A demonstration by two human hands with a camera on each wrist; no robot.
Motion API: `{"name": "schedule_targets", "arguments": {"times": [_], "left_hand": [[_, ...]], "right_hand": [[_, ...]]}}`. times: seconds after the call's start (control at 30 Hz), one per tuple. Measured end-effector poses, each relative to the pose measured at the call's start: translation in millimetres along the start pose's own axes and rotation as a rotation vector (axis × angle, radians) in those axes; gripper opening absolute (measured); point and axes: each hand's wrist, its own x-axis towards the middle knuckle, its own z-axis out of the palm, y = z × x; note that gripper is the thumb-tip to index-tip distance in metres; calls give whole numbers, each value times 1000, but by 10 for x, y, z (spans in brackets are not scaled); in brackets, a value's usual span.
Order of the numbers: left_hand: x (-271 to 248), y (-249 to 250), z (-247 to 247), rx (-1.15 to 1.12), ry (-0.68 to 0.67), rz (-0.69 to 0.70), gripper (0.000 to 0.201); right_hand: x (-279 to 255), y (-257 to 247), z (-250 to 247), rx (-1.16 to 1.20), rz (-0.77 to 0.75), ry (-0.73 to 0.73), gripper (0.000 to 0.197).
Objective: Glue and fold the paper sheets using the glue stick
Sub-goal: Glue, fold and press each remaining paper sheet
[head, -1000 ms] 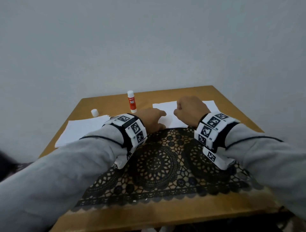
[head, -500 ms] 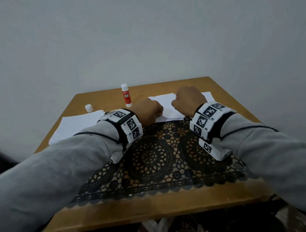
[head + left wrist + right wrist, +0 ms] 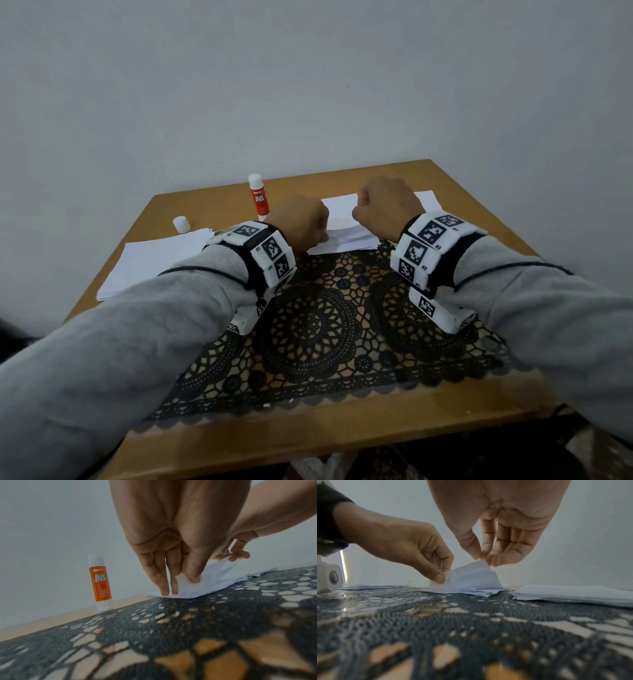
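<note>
A white paper sheet [image 3: 342,219] [image 3: 471,577] [image 3: 202,582] is lifted and bent over a small stack at the far middle of the table. My left hand [image 3: 301,222] [image 3: 180,577] [image 3: 436,573] pinches its near left corner between thumb and fingers. My right hand [image 3: 383,209] [image 3: 483,559] pinches the raised edge with thumb and fingertips. An orange and white glue stick [image 3: 259,198] [image 3: 100,582] stands upright, uncapped, left of my left hand. Its white cap [image 3: 181,224] lies further left.
A second stack of white sheets [image 3: 154,260] lies at the left of the wooden table [image 3: 479,212]. A black lace mat [image 3: 325,329] covers the table's near middle. More paper [image 3: 573,592] lies to the right. A plain wall stands behind.
Both hands have drawn slightly nearer and lifted the sheet's edge higher off the stack. The head view has shifted a little.
</note>
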Motion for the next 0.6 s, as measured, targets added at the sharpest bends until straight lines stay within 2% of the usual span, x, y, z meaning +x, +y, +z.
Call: {"name": "schedule_targets", "arguments": {"times": [0.2, 0.3, 0.47, 0.6], "left_hand": [[0, 2, -36, -121, 27, -79, 19], [7, -4, -33, -122, 19, -77, 19], [-3, -34, -63, -165, -29, -78, 23], [-23, -90, -70, -241, -18, -98, 31]], "right_hand": [[-29, -2, 20, 35, -27, -65, 31], [-3, 24, 65, -62, -4, -112, 44], [-29, 40, 107, -266, 10, -213, 55], [-30, 51, 105, -311, 33, -243, 70]]}}
